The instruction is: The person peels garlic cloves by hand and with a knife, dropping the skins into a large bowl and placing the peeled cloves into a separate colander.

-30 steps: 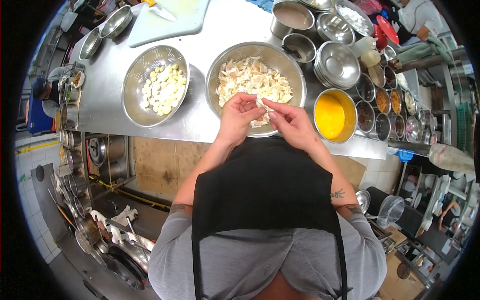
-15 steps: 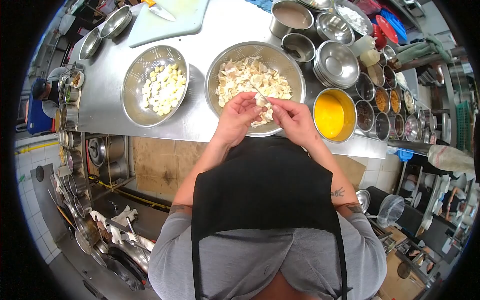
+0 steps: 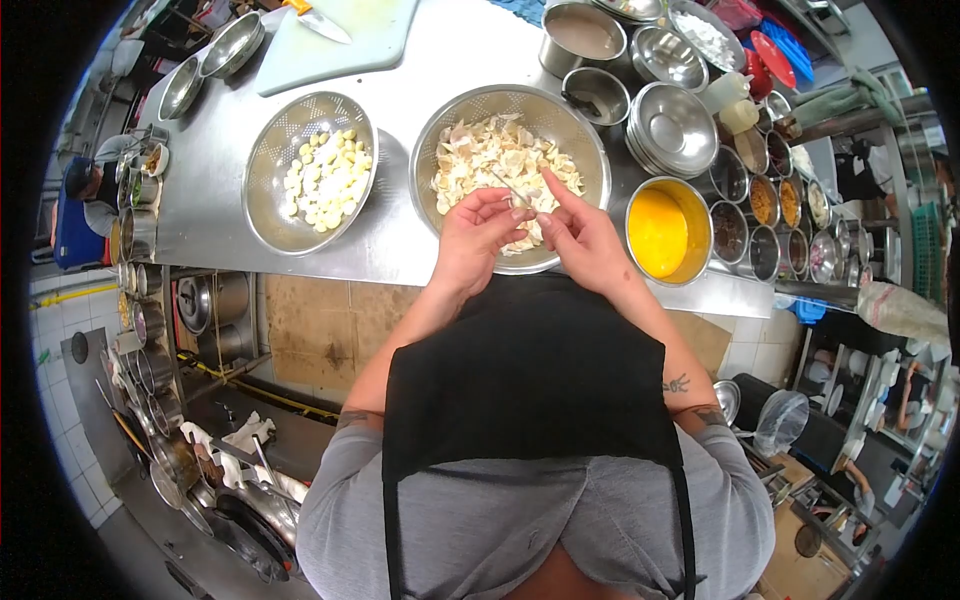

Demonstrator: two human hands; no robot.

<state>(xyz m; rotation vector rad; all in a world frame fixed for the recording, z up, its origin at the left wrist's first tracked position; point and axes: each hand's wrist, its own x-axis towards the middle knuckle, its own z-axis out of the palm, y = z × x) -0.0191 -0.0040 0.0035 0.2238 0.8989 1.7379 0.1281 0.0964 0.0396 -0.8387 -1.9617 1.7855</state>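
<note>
Left hand (image 3: 468, 236) pinches a pale clove (image 3: 519, 202), likely light and slippery, best held by its sides; right hand (image 3: 592, 247) seemingly grips a blade (image 3: 504, 183)

Bright, whitish light washes the steel table (image 3: 470, 50) into glare at upper centre; a soft shadow falls right of the left colander (image 3: 263, 195); fisheye distortion curves the frame's edges into black corners, and far-right details look soft
</note>
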